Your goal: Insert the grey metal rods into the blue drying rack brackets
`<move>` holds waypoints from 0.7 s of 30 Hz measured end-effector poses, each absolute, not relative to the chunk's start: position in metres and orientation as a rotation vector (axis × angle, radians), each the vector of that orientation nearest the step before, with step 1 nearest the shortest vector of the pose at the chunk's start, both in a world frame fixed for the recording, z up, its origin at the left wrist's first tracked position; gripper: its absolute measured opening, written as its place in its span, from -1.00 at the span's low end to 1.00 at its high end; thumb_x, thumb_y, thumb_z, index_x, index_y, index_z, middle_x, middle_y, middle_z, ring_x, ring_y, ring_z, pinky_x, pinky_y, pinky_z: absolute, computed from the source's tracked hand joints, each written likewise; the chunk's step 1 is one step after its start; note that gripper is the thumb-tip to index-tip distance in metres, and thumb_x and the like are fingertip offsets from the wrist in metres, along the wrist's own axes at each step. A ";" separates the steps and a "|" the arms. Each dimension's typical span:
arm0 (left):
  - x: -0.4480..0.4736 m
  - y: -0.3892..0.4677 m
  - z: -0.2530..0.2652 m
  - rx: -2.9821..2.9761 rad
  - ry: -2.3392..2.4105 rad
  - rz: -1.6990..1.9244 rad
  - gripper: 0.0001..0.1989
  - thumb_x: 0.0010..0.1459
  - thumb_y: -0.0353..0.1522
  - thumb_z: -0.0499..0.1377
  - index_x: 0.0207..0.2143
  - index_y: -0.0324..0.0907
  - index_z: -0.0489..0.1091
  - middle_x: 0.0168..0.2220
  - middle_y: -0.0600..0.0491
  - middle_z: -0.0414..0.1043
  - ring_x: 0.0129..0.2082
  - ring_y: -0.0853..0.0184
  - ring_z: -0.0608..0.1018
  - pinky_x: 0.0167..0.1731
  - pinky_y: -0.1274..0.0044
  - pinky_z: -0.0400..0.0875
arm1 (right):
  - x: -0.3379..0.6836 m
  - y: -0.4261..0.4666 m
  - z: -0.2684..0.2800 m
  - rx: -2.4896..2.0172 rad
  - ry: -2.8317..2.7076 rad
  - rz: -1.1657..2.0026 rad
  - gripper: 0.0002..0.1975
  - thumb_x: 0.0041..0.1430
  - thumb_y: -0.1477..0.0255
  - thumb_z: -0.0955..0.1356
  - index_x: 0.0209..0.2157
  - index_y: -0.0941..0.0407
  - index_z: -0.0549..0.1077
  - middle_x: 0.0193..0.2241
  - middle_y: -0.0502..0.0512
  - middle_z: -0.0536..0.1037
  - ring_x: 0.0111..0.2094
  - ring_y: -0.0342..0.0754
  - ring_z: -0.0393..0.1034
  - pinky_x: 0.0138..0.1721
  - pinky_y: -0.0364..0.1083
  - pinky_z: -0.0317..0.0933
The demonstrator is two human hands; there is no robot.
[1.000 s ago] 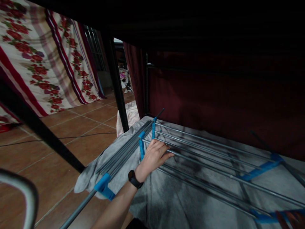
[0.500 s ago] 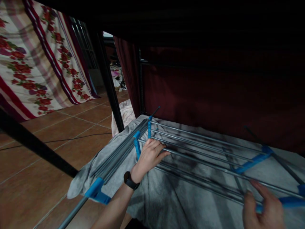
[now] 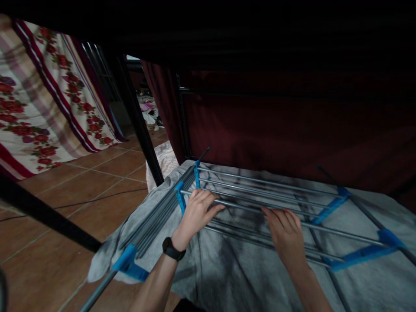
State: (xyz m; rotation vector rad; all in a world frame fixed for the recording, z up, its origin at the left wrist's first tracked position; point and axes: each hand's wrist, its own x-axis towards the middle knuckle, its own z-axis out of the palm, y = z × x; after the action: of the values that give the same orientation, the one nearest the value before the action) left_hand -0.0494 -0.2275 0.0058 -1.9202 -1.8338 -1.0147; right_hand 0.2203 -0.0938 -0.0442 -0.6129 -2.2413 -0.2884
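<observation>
A metal rack of parallel rods with blue plastic joints, like a clothes drying rack [image 3: 240, 206], lies on a grey blanket [image 3: 227, 273]. My left hand [image 3: 199, 210], a black band on its wrist, has its fingers curled over a front rod near the left blue joint [image 3: 180, 196]. Further right along the same rod, my right hand [image 3: 286, 234] has its fingers wrapped over the bar; the thumb is mostly hidden. To the left, a bundle of grey rods [image 3: 159, 212] lies close together, ending at a blue bracket [image 3: 130, 265].
Black posts [image 3: 139, 121] and a dark surface overhead frame the space. A maroon curtain [image 3: 260, 134] hangs behind the rack. At left are brown floor tiles [image 3: 107, 173], a thin cable [image 3: 97, 199] and a flowered cloth [image 3: 48, 112].
My right hand has moved left and inward from the rack's right end onto the front rod. The left hand keeps its grip, and the view has shifted slightly.
</observation>
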 end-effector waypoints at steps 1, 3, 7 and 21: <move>-0.048 -0.229 0.010 -1.903 -1.833 -1.073 -0.75 0.33 -0.16 0.16 -0.13 -0.12 0.48 -0.21 0.03 0.57 -0.16 0.25 0.54 -0.06 0.35 0.28 | 0.221 -0.092 -0.044 -0.601 -2.245 -0.286 -0.56 0.34 0.53 0.24 0.20 0.00 0.36 -0.18 0.10 0.59 -0.13 0.05 0.42 0.16 0.11 0.12; -0.047 -0.228 0.020 -1.789 -1.841 -1.266 -0.77 0.35 -0.19 0.13 -0.13 -0.11 0.48 -0.17 0.01 0.57 -0.11 0.24 0.54 -0.05 0.35 0.31 | 0.223 -0.089 -0.046 -0.588 -2.254 -0.287 -0.55 0.33 0.54 0.23 0.21 -0.01 0.36 -0.17 0.10 0.59 -0.12 0.06 0.41 0.15 0.11 0.12; -0.058 -0.204 0.054 -1.257 -1.804 -1.867 -0.77 0.32 -0.22 0.12 -0.24 -0.14 0.49 -0.24 0.01 0.54 -0.18 0.27 0.54 -0.13 0.43 0.38 | 0.224 -0.088 -0.050 -0.593 -2.262 -0.290 -0.58 0.33 0.53 0.25 0.18 0.01 0.40 -0.17 0.10 0.60 -0.13 0.06 0.41 0.13 0.09 0.13; -0.164 -0.149 0.136 -1.166 -2.680 -1.959 -0.77 -0.05 -0.29 0.41 -0.46 -0.20 0.45 -0.49 0.06 0.45 -0.39 0.32 0.49 -0.34 0.52 0.36 | 0.222 -0.089 -0.052 -0.590 -2.227 -0.323 -0.64 0.33 0.52 0.29 0.11 0.04 0.46 -0.19 0.10 0.60 -0.15 0.05 0.39 0.07 0.07 0.15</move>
State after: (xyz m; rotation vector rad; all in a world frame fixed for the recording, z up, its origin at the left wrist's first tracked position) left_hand -0.1643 -0.1491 0.1361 -1.1664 -2.6802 -1.9588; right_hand 0.2217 -0.0893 -0.0522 -0.5901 -2.2274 -0.3226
